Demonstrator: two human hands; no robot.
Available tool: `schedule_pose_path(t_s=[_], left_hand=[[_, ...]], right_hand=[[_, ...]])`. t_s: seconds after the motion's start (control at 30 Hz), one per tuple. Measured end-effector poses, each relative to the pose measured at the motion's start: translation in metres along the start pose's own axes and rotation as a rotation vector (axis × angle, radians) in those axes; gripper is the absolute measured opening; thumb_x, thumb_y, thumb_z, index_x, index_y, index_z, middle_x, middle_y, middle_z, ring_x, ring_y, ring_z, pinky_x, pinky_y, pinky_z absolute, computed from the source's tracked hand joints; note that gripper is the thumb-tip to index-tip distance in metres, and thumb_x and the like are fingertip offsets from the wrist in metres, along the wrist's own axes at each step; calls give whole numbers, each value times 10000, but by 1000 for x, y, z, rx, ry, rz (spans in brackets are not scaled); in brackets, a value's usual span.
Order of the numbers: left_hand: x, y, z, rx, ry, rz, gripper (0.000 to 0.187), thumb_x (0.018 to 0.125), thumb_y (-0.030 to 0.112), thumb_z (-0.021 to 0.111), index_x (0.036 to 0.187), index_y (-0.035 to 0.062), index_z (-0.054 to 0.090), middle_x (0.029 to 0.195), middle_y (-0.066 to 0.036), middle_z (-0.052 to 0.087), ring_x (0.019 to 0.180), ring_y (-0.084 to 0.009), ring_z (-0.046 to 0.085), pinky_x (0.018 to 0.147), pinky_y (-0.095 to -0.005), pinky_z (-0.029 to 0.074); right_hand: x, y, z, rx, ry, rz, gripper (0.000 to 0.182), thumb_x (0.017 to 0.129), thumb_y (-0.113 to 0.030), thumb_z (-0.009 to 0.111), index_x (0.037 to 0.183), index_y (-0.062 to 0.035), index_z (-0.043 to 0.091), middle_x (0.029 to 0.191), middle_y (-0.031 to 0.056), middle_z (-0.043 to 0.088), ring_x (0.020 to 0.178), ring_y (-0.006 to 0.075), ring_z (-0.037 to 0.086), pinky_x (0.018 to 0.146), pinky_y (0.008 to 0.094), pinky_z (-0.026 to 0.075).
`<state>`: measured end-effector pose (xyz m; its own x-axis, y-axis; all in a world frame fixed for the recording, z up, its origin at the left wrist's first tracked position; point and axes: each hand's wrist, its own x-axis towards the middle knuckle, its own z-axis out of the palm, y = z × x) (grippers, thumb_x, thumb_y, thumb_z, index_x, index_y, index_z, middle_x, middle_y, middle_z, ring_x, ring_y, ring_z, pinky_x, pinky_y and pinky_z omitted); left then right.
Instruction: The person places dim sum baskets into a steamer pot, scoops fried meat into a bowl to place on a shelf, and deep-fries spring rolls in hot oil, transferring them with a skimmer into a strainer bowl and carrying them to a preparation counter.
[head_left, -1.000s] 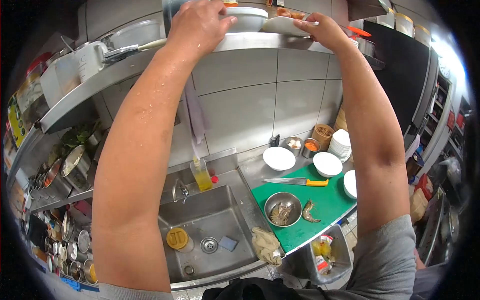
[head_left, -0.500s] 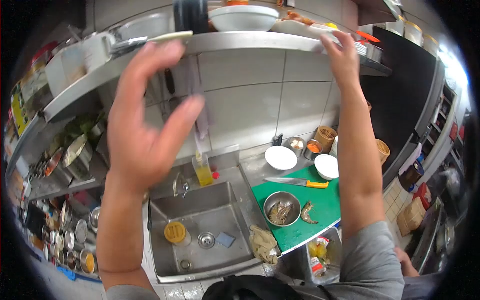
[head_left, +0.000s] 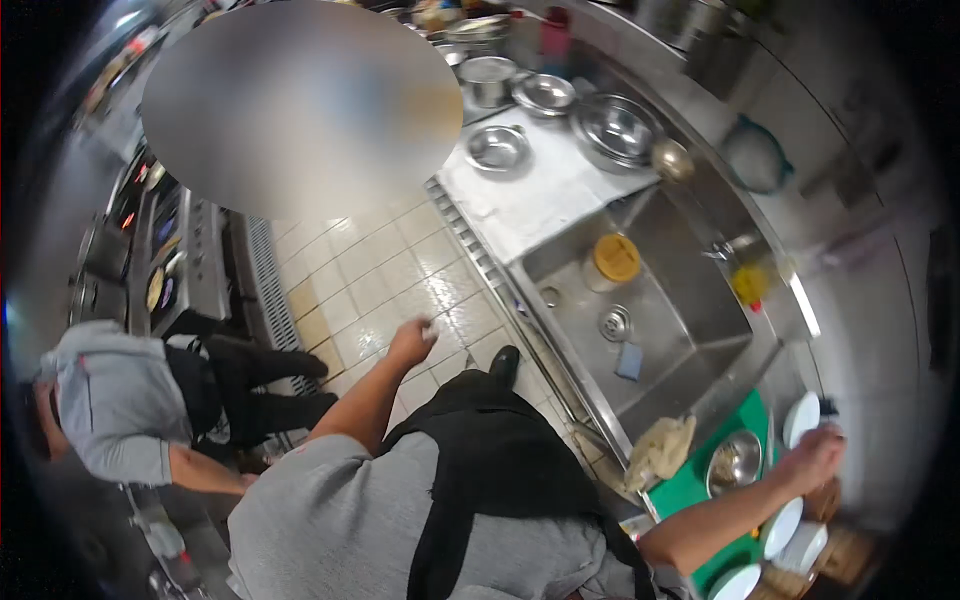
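Note:
My left hand (head_left: pixel 412 342) is out over the tiled floor, fingers curled, with a small white spot at the fingertips that I cannot identify. Reaching across the green cutting board (head_left: pixel 690 487), my right hand (head_left: pixel 815 460) is closed beside the white bowls (head_left: pixel 802 415). Whatever it grips, if anything, is hidden by the fingers. A steel bowl (head_left: pixel 734 458) with greyish-brown contents sits on the board next to my right forearm. Another white bowl (head_left: pixel 780 530) stands past that forearm.
A steel sink (head_left: pixel 665 290) holds a yellow-lidded container (head_left: pixel 615 260) and a blue sponge (head_left: pixel 628 362). A crumpled cloth (head_left: pixel 660 453) lies on its edge. Steel basins (head_left: pixel 497 150) stand on the far counter. Another person (head_left: pixel 120 400) is at left, near the stove (head_left: pixel 195 260).
Both hands have come down from the raised shelf: the left over the floor, the right over the counter. The view has swung left and down, bringing in the floor, stove and another person.

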<state>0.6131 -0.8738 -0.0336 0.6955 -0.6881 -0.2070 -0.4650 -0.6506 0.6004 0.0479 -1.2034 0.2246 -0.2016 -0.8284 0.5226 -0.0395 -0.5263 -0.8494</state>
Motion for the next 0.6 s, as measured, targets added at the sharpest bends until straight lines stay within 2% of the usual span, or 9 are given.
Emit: schedule_pose_path(t_s=[0.03,0.07,0.1,0.13,0.2,0.27,0.4,0.5,0.6], left_hand=[[-16,-49,6,230,-224,-132,420,774,354,619,999,0,606,1024,-215,597,1009,-354,547,864,-391,441],[-29,-98,13,503,-563,-173,485,798,402,573,1117,37,569,1034,-198,604,992,-326,567,873,-396,433],[-37,-193,49,592,-858,-194,507,783,427,592,1092,25,584,1012,-187,613,984,-323,567,869,-403,430],[-63,-161,9,517,-881,-385,511,790,454,588,1070,27,598,1001,-187,615,944,-312,581,843,-388,443],[-76,-162,-7,378,-830,-537,438,814,399,566,1086,57,601,999,-168,623,905,-297,594,821,-393,460],[-83,-179,-24,142,-718,-790,320,862,288,523,1120,118,606,994,-130,639,827,-268,619,778,-405,495],[-36,-197,-55,-248,-463,-966,310,845,216,527,1118,87,598,927,-162,640,779,-267,632,737,-387,503],[29,-257,-75,30,-420,-476,426,822,354,584,1055,-3,590,883,-157,631,814,-258,620,674,-389,499],[77,-277,-119,-267,146,-385,421,794,304,622,1045,-32,581,872,-169,633,804,-230,604,719,-338,484]], right_hand=[[-32,1,43,-307,2,81,56,854,-92,508,845,-49,541,788,39,533,703,131,494,558,229,392],[-59,47,53,108,-41,282,69,833,-97,532,767,-101,513,748,1,504,635,89,451,497,207,332],[-93,10,113,55,-270,413,169,809,-91,578,694,-131,460,676,-26,470,567,58,410,465,200,316],[-123,15,150,61,-378,484,250,786,-58,612,647,-143,422,616,-44,449,502,42,368,427,194,289],[-177,-2,214,25,-654,693,280,787,-12,594,610,-137,417,583,-41,453,436,31,351,391,188,282],[-207,-15,269,72,-958,942,202,819,-56,597,682,-77,450,644,34,557,481,68,472,442,206,402],[-238,-19,376,37,-1253,939,79,844,-64,562,900,-29,518,772,53,598,594,91,533,556,230,459],[-249,-14,459,-53,-1381,846,182,849,-66,555,1021,-18,523,827,44,598,654,96,546,595,232,465],[-260,-9,537,-44,-1468,787,219,843,-67,565,1050,-14,522,833,36,588,678,99,546,602,225,457]])
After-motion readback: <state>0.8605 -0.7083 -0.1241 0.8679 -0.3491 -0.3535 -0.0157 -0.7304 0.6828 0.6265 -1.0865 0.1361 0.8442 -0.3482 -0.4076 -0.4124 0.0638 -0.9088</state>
